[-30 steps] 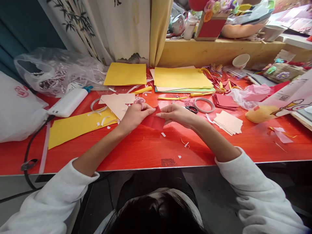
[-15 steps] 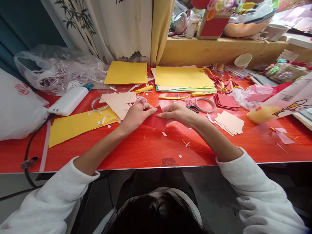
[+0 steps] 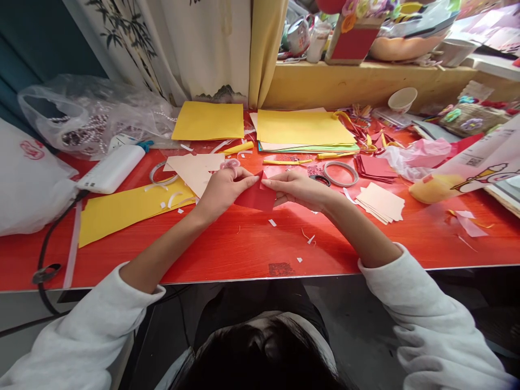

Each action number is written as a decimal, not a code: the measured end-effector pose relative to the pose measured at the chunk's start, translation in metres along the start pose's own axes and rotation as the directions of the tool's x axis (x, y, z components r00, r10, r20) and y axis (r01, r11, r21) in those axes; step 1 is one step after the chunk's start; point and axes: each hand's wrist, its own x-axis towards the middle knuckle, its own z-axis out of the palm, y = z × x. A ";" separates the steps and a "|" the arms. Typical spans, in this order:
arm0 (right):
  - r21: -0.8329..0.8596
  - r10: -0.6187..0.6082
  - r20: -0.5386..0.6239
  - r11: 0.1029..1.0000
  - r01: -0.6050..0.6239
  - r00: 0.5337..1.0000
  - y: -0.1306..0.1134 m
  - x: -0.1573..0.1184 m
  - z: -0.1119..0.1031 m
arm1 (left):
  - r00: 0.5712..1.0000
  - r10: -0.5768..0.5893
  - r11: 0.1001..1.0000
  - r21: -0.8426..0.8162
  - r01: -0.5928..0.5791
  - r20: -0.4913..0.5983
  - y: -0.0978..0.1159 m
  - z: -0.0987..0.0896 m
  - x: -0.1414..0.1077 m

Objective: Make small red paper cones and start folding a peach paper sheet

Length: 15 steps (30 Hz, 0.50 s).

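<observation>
Glossy red worktop [image 3: 244, 249], evenly lit, set against a pale curtain [image 3: 195, 49] printed with bamboo and a plain yellow curtain [image 3: 266, 49]. Teal wall [image 3: 36, 38] at far left. Wooden ledge [image 3: 365, 81] behind, crowded with clutter. Dark floor [image 3: 365, 319] below.

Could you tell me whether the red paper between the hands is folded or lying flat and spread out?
Folded: the red paper shows an angled flap raised off the table, pinched by the left hand and right hand.
</observation>
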 end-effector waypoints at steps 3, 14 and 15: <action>-0.029 -0.033 -0.004 0.999 0.033 0.999 0.001 0.001 0.000 | 1.000 0.024 1.000 0.015 -0.023 -0.019 0.002 -0.001 0.000; -0.050 -0.064 -0.089 0.997 0.059 0.994 0.000 0.002 0.005 | 0.999 0.032 0.999 0.038 -0.032 0.010 -0.002 0.001 0.000; -0.043 -0.054 -0.093 0.998 0.050 0.994 -0.001 0.002 0.005 | 0.999 0.033 0.999 0.039 -0.033 0.010 -0.002 0.001 0.001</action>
